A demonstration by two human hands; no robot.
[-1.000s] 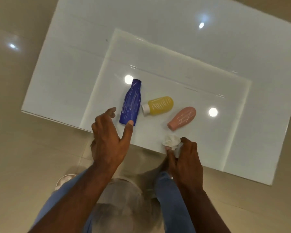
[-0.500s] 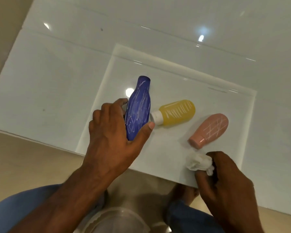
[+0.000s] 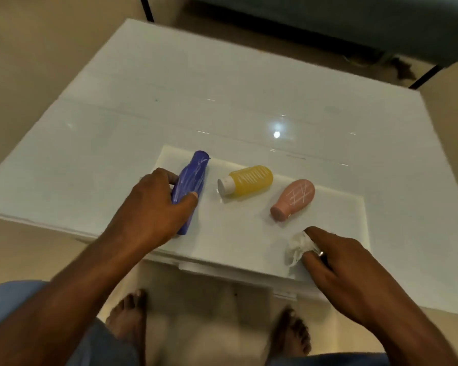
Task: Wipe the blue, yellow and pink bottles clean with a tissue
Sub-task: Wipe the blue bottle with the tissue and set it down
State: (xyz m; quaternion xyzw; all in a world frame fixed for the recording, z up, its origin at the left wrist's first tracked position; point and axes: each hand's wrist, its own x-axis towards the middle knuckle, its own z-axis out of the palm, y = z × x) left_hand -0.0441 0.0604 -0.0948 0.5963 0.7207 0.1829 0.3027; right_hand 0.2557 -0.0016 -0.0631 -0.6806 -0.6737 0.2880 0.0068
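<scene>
Three bottles marked with white scribbles lie on a white board [image 3: 249, 233] on the glass table. My left hand [image 3: 154, 207] grips the blue bottle [image 3: 193, 175] around its lower body, thumb on one side and fingers on the other. The yellow bottle [image 3: 251, 183] with a white cap lies to its right. Further right lies the pink bottle [image 3: 296, 198], cap end toward me. My right hand [image 3: 339, 262] pinches a crumpled white tissue [image 3: 298, 248] at the board's near right part, just below the pink bottle.
The glass table [image 3: 222, 101] reaches well beyond the board on the left, far and right sides. Its near edge runs just in front of my bare feet [image 3: 127, 315]. A dark piece of furniture [image 3: 328, 22] stands behind the table.
My left hand has closed around the blue bottle it was reaching for. The view has tilted up, showing more of the table and the room. My right hand keeps the tissue.
</scene>
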